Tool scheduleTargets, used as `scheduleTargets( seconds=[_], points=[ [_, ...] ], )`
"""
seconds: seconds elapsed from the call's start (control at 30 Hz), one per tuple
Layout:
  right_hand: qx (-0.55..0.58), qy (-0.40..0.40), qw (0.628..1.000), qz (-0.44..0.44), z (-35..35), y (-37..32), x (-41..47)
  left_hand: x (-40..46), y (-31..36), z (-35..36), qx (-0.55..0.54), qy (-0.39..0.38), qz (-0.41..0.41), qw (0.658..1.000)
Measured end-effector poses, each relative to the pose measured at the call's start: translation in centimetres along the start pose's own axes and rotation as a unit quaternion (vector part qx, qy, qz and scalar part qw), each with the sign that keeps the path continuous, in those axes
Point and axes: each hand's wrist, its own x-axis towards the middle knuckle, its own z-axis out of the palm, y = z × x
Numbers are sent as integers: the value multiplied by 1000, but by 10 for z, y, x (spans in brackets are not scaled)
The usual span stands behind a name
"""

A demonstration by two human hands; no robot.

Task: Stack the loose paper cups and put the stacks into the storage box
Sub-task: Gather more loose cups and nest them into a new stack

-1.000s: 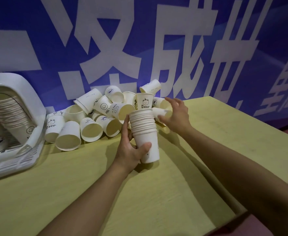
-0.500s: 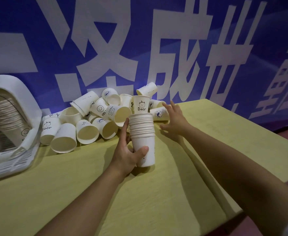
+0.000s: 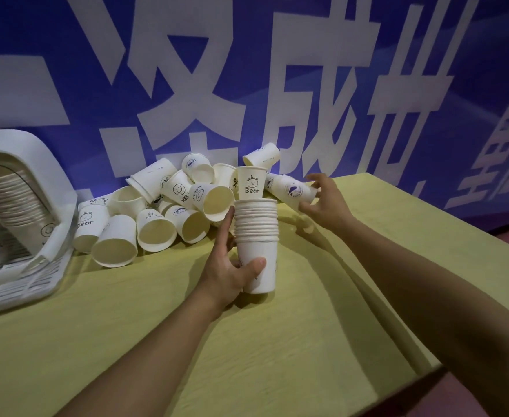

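My left hand (image 3: 227, 267) grips an upright stack of white paper cups (image 3: 256, 239) standing on the yellow table (image 3: 277, 350); a "Bear" cup (image 3: 251, 185) tops the stack. My right hand (image 3: 327, 203) holds a loose cup (image 3: 289, 189) on its side by its base, lifted just right of the stack's top. A pile of loose cups (image 3: 169, 212) lies behind and left of the stack, against the wall. The white storage box (image 3: 41, 236) sits at the far left, with a long stack of cups (image 3: 9, 200) lying inside.
A blue banner wall (image 3: 307, 70) with large white characters stands right behind the table. The table's right edge (image 3: 446, 365) drops to a reddish floor. Bare tabletop lies in front of the stack and between my arms.
My right hand has closed on a loose cup from the right of the pile and raised it off the table. My left hand keeps its hold on the stack.
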Motion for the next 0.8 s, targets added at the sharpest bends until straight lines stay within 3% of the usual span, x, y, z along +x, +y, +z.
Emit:
scheduleTargets(
  seconds=[0.23, 0.5, 0.67, 0.8],
  points=[
    [218, -20, 975, -31, -44, -60, -45, -4, 3, -1, 62, -8, 10, 998],
    [153, -132, 975, -95, -76, -114, -63, -23, 27, 1, 152, -14, 28, 988],
    [99, -145, 975, -136, -81, -137, -67, -32, 49, -10, 209, 0, 50, 977],
    [46, -211, 960, -180, -67, -162, -83, -48, 60, -36, 253, -1, 67, 965]
  ],
)
